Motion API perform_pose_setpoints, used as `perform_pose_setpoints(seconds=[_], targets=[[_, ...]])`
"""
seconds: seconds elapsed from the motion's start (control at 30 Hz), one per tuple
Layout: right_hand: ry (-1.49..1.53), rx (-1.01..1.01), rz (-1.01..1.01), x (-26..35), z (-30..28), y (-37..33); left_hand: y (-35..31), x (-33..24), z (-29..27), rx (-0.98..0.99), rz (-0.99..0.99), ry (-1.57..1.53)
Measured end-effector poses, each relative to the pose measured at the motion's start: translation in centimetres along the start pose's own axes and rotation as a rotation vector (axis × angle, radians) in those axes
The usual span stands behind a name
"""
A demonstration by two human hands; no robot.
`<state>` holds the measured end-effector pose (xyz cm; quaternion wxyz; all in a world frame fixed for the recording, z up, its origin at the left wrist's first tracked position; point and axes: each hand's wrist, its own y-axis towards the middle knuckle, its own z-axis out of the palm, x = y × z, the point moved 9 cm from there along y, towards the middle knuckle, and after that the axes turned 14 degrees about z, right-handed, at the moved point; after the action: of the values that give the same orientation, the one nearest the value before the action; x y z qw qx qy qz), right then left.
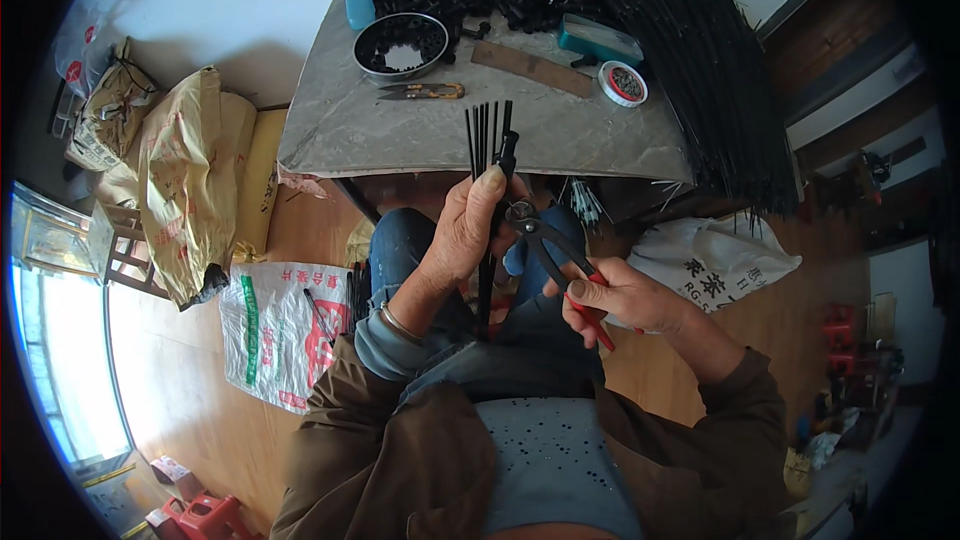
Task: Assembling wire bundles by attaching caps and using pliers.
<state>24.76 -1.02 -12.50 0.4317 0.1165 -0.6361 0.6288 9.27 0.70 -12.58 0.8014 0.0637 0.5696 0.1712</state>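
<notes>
My left hand [462, 230] is closed round several thin black rods [480, 135], which stick up past the thumb and run down between my knees. A thicker black fitting [508, 148] sits at the right of this bundle, near the rod tops. In my right hand [640, 298] is a pair of end-cutting pincers [548, 248] with red handles, the fingers wrapped round the grips. The pincers' jaws reach the bundle just beside my left fingers. Whether the jaws bite on a rod or the fitting is too small to tell.
On the grey table [330, 130] are a metal bowl [358, 62] of black pieces, thread snips [425, 92], a flat brown strip [530, 69], a teal box [598, 38] and a round tub [623, 84]. Long black rods [715, 90] overhang its right edge. Sacks [185, 180] stand left.
</notes>
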Motion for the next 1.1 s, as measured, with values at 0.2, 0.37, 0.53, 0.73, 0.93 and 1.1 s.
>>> perform_pose_setpoints(seconds=[0.2,0.37,0.53,0.73,0.93,1.1], targets=[[0.167,0.112,0.142,-1.5,1.5,0.2,0.0,0.4,0.0,0.026,0.006,-0.041],[0.424,0.272,0.276,-2.0,2.9,-0.1,-0.1,-0.1,-0.2,0.017,0.012,-0.044],[0.040,0.044,0.059,0.1,1.2,-0.1,0.2,0.0,-0.3,0.029,0.033,-0.037],[0.148,0.118,0.123,-0.1,1.7,-0.2,0.2,0.4,-0.5,0.020,0.027,-0.024],[0.137,0.151,0.184,-0.2,1.4,-0.6,0.2,0.2,-0.3,0.029,0.028,-0.029],[0.069,0.104,0.150,0.1,1.0,-0.7,0.3,-0.1,0.4,0.052,-0.003,-0.030]])
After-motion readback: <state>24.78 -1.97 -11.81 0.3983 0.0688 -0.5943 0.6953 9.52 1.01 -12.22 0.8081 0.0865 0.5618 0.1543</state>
